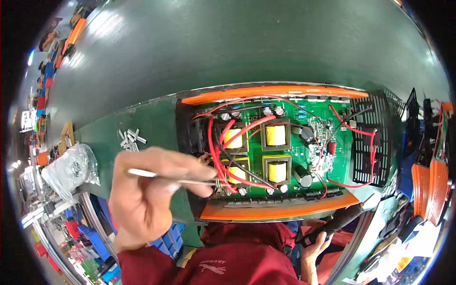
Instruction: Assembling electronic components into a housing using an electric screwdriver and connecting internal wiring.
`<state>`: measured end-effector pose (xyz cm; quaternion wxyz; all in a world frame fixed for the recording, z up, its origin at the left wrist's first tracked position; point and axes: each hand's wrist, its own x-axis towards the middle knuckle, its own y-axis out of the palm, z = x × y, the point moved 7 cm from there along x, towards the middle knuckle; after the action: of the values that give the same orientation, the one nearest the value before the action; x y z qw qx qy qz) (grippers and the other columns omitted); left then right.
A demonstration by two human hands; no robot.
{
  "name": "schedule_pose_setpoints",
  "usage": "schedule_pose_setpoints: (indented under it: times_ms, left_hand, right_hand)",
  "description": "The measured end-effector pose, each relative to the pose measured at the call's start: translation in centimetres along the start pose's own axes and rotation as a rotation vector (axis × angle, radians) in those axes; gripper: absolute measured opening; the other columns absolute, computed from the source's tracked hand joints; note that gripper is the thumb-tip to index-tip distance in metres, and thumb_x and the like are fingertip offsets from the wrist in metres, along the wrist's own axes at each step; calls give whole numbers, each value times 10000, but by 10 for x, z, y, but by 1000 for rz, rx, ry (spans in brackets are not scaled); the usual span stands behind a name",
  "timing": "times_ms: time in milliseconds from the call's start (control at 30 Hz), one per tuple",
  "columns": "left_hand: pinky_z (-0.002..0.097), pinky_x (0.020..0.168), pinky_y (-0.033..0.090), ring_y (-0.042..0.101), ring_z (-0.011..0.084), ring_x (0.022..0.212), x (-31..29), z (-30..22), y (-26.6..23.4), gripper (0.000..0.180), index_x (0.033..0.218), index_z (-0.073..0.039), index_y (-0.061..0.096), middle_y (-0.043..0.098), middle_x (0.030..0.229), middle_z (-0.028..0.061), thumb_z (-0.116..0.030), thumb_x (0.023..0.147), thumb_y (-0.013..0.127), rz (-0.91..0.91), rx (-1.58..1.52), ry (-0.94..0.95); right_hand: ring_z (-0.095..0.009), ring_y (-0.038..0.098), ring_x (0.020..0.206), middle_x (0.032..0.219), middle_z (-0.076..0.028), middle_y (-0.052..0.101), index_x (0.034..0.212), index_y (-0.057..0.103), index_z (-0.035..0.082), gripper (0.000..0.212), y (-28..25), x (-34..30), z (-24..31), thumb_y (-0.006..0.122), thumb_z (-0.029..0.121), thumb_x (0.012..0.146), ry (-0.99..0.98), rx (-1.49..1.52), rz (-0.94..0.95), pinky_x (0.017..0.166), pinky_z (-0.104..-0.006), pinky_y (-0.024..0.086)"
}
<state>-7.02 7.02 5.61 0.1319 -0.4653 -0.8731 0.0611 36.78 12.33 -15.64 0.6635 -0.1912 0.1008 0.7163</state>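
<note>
My left hand (147, 194) is closed around slim silver tweezers (161, 177). They point right, toward the left end of an opened electronic unit, and the fingertips are close to its red wires (216, 161). Inside the unit lies a green circuit board (297, 142) with yellow-wrapped transformers (277, 136), capacitors and red and black wires. An orange side panel (280, 212) runs along the near edge. At the lower right, beside the table edge, my right hand (316, 244) grips a black electric screwdriver (339, 219), its narrow tip pointing up and right.
Small silver metal pieces (131, 139) lie in a pile left of the unit. Farther left is a clear plastic bag (73, 171). A black slotted end cover (371, 142) closes the unit's right end. More orange housings (430, 190) stand at the far right.
</note>
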Motion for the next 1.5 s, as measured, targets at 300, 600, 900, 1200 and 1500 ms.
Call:
schedule_pose_setpoints:
  times_ms: [300,600,900,1200,1500]
  left_hand:
    - [332,764,622,739,245,882,35,14,42,184,1035,37,700,733,1022,178,87,861,738,309,371,-120]
    - [315,730,592,726,229,857,31,7,51,259,1023,-6,736,740,990,138,53,781,807,322,651,-22]
    - [327,662,563,711,244,794,34,-2,65,238,1007,-5,725,728,952,128,32,785,802,409,783,77]
    - [350,647,529,686,260,760,39,-3,82,235,1023,-15,712,704,920,107,-1,802,793,533,873,133]
    - [347,635,535,697,257,742,36,-2,80,201,994,-9,723,720,903,118,-5,804,788,507,917,154]
  right_hand:
    - [-121,563,776,990,-46,610,1499,390,-5,844,8,-1,4,630,586,946,-29,-65,-15,659,-252,453]
    - [-140,550,923,1176,-52,585,1561,338,38,701,3,-4,-12,606,351,994,8,80,146,794,-295,479]
    - [-132,584,745,963,-70,591,1403,427,-14,834,16,0,9,636,633,920,-35,-28,-27,631,-251,454]
    - [-142,588,691,874,-74,616,1387,424,-7,817,3,-2,-5,645,625,920,-49,-44,-22,629,-270,469]
    - [-141,540,848,1047,-55,583,1549,328,3,723,-1,-6,-16,586,344,966,14,76,146,761,-296,468]
